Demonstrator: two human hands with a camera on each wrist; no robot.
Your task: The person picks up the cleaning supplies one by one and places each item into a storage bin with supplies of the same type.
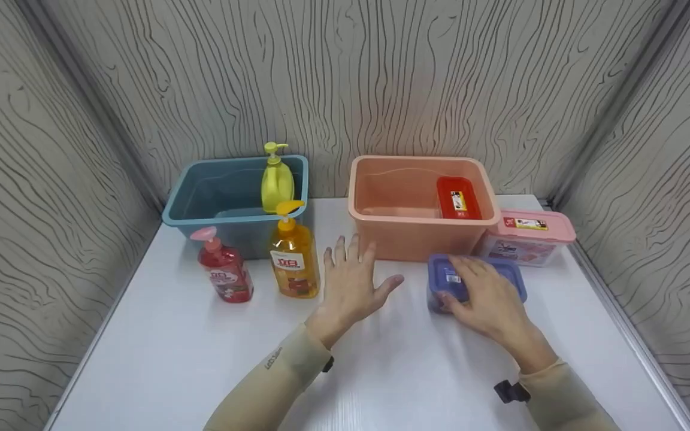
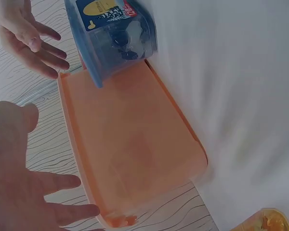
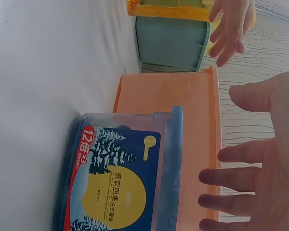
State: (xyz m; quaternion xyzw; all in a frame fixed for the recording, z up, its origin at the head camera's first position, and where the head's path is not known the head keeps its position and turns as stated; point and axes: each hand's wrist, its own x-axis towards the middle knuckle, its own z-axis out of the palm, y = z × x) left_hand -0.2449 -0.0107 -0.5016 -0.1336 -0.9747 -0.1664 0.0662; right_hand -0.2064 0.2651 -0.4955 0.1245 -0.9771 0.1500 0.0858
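White table (image 1: 381, 383): both side edges visible, with its surface showing in front of the hands. Peach bin (image 1: 411, 242) and teal bin (image 1: 255, 239) stand near the back, a gap between their rims. Pink box (image 1: 539, 227) sits beside the peach bin, near the table's right edge. Blue box (image 3: 115, 178) rests before that bin's right front corner; contact cannot be told. Red box (image 1: 459, 199) lies inside, at the right wall. Yellow bottle (image 1: 277, 182) stands in the teal bin; orange bottle (image 1: 294, 266) and red bottle (image 1: 228, 275) before it. Left hand (image 1: 351, 284): fingers spread, holding nothing. Right hand (image 1: 492, 299): fingers extended above the blue lid, gripping nothing.
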